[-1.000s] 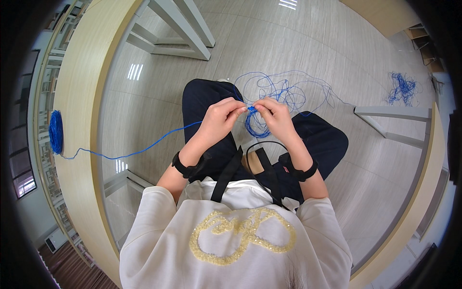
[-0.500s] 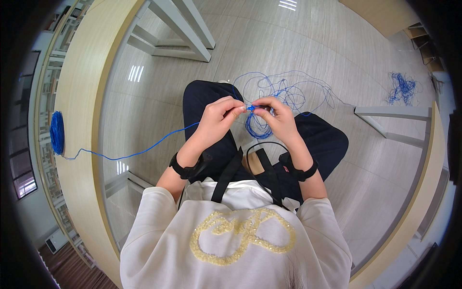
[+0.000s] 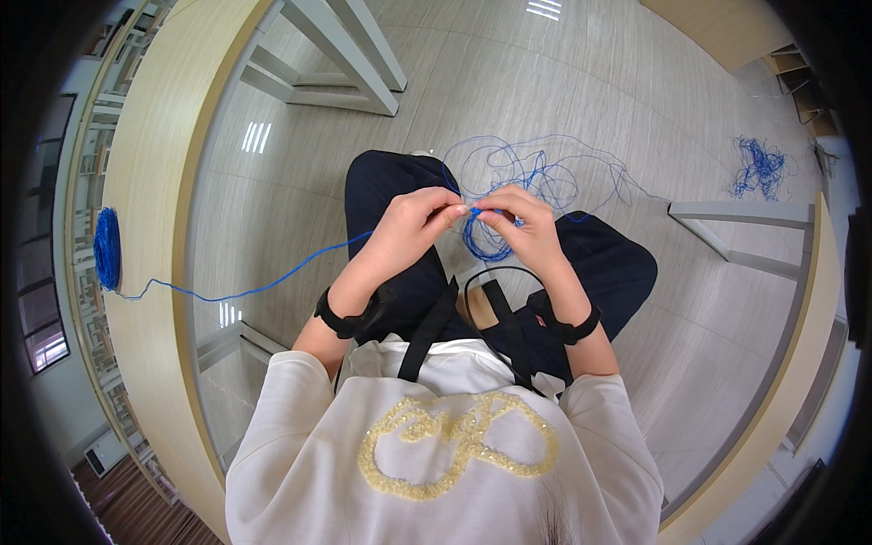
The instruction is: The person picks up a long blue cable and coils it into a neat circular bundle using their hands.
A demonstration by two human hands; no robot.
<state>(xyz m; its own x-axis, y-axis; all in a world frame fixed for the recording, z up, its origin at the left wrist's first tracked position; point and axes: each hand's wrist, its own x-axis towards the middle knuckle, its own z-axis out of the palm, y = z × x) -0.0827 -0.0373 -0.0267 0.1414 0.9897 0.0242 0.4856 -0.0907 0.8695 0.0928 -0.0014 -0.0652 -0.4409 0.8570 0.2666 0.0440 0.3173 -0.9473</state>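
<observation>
My left hand (image 3: 413,227) and my right hand (image 3: 527,222) meet tip to tip above my lap, thumbs and forefingers pinched on thin blue cord. A small blue bit of the cord (image 3: 473,212) shows at the right fingertips. Directly beneath them hangs a looped coil of blue cord (image 3: 486,243). Another strand (image 3: 263,289) stretches from behind my left wrist to a wound blue bundle (image 3: 107,250) on the table at left. Loose blue loops (image 3: 540,173) spread over the floor beyond my hands. How the cord runs inside the fingers is hidden.
Pale wooden tables with grey legs stand on the left (image 3: 154,182) and right (image 3: 822,300). Farther right on the floor lies a blue tangle (image 3: 761,168). A thin dark cable (image 3: 495,270) and black straps (image 3: 431,331) cross my lap. Shelves line the far left.
My hands have drawn slightly closer together, and less of the blue cord shows between the fingertips. The floor loops have shifted a little; the bundle on the table stays put.
</observation>
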